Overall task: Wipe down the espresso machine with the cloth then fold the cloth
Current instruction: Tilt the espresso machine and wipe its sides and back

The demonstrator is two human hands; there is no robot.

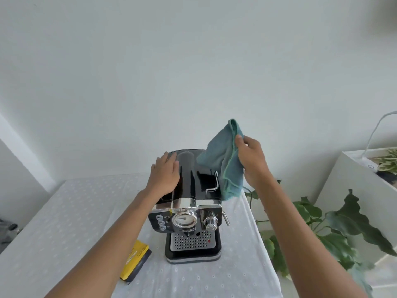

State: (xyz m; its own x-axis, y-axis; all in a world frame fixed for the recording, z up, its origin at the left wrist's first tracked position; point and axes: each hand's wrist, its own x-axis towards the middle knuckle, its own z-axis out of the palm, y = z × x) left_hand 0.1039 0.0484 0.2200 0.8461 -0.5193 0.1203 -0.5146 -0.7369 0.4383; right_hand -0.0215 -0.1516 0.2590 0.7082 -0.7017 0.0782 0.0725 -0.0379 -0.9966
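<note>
A black and chrome espresso machine stands on the white-clothed table, its gauge and knobs facing me. My left hand lies flat, fingers spread, on the left side of the machine's glossy top. My right hand pinches a teal cloth by one edge and holds it up above the machine's right rear corner. The cloth hangs loosely, and its lower corner drapes beside the machine's right side.
A yellow and black box lies on the table left of the machine. Leafy green plants stand right of the table's edge. A white cabinet with a planter sits further right. A white wall is behind.
</note>
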